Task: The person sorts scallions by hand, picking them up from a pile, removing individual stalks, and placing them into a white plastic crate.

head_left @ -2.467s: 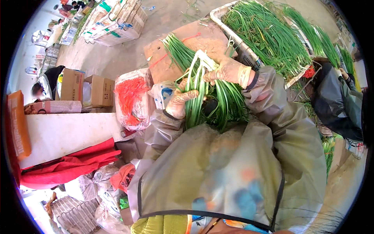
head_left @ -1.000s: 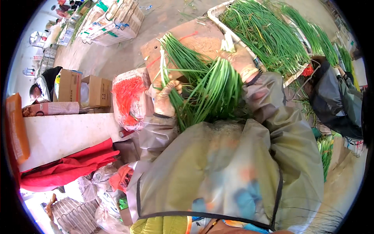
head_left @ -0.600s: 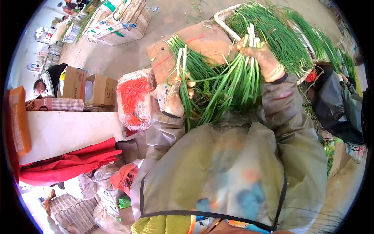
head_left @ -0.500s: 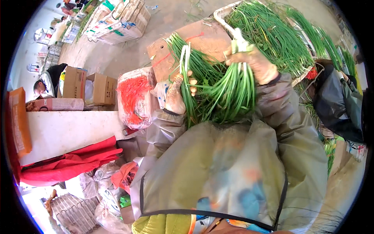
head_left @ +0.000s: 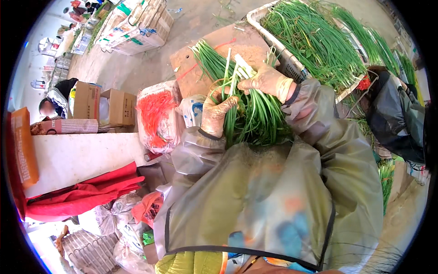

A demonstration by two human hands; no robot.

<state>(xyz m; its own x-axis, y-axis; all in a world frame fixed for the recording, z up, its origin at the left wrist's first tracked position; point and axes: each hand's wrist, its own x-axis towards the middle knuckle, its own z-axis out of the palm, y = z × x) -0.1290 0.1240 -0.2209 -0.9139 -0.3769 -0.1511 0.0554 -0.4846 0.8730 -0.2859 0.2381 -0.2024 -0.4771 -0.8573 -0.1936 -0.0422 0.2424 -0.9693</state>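
Note:
A bunch of green onions (head_left: 268, 106) hangs over my lap, white ends up and leaves fanning down. My right hand (head_left: 269, 84), in a dirty pale glove, is closed around the bunch just below the white ends. Close beside it on the left, my left hand (head_left: 218, 112), also gloved, has its fingers curled around a few stalks of green onion. The two hands nearly meet. Behind them, more loose green onions (head_left: 207, 57) lie on a brown board (head_left: 182, 75). Where the lower leaves rest against my apron, their tips are partly hidden.
A white crate (head_left: 286, 57) heaped with green onions stands at the far right of the board. Left of my hands, red ties (head_left: 157, 114) lie on a pale sack. Cardboard boxes (head_left: 119, 107) and a white tabletop (head_left: 91, 148) are farther left. Another person (head_left: 394, 109) is at the right edge.
My right hand has lowered the bunch and moved left, tilting the white ends leftward. My left hand has shifted slightly right, up against the bunch.

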